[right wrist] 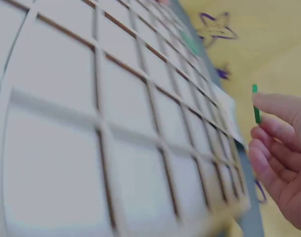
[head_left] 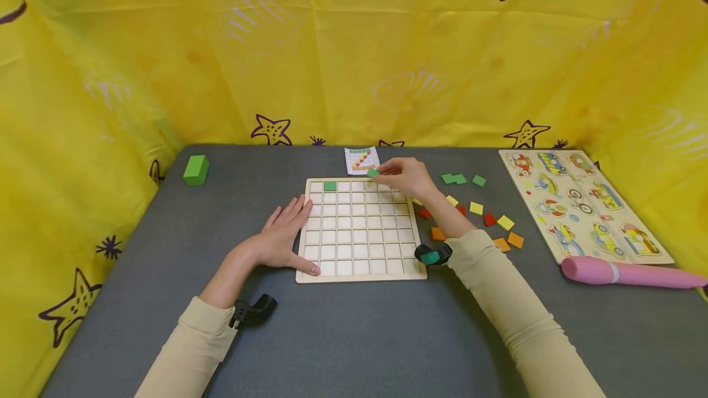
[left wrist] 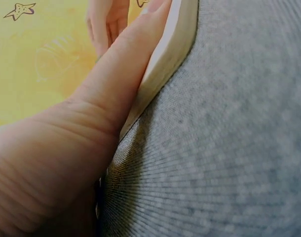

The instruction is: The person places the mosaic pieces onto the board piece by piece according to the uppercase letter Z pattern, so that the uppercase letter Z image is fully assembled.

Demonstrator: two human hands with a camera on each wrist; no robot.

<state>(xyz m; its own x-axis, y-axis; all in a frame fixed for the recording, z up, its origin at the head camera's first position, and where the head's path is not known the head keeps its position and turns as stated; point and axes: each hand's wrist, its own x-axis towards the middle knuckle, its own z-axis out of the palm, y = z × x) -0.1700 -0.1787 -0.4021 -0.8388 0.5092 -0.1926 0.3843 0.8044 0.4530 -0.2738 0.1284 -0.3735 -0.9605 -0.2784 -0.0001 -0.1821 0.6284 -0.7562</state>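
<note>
A wooden grid board (head_left: pixel 359 232) with square cells lies on the grey table. One green tile (head_left: pixel 330 186) sits in its top row, toward the left. My left hand (head_left: pixel 282 235) rests spread at the board's left edge, thumb on the lower left corner of the frame. Between thumb and fingers, my right hand (head_left: pixel 406 175) pinches another green square tile (right wrist: pixel 256 103) over the board's top edge. Just behind it lies a small pattern card (head_left: pixel 362 159) with a coloured grid printed on it.
Right of the board lie loose green tiles (head_left: pixel 479 180), yellow tiles (head_left: pixel 506 222), red pieces (head_left: pixel 490 219) and orange tiles (head_left: pixel 515 239). Farther right are a picture puzzle board (head_left: pixel 586 207) and a pink rolled object (head_left: pixel 636 273). A green block (head_left: pixel 196 170) stands at the back left.
</note>
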